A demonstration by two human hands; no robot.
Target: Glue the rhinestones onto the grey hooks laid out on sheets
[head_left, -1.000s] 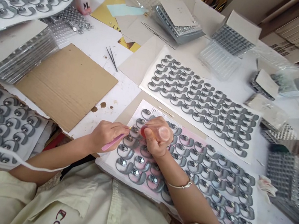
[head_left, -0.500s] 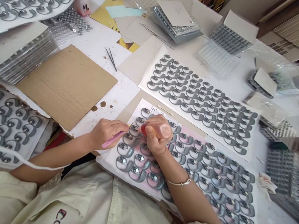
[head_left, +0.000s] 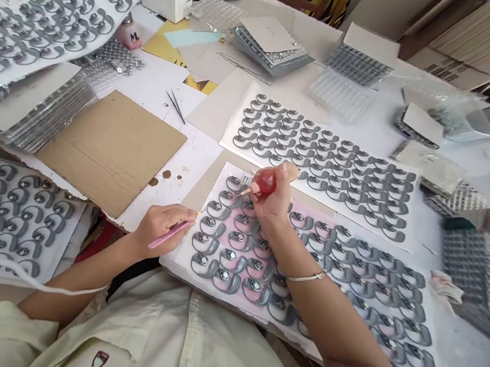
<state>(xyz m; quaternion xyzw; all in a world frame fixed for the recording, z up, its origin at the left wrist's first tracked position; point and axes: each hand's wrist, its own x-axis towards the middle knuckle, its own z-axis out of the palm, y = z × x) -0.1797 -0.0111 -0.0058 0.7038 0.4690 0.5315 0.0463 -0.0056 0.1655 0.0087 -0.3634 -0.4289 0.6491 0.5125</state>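
In the head view, a pink stick (head_left: 169, 235) is being pinched in the grip of the left hand (head_left: 163, 224) beside a sheet of grey jewelled pieces (head_left: 234, 250), while a red squeeze bottle (head_left: 264, 182) is being pinched by the right hand (head_left: 273, 204), its tip being held near the sheet's far pieces.

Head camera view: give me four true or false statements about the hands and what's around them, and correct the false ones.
The left hand holds a pink stick. True.
The right hand holds tweezers. False: it holds a red bottle.
A bangle is on the right wrist. True.
The cardboard lies on top of the pink-stained sheet. False: the cardboard lies to the left of that sheet, not touching it.
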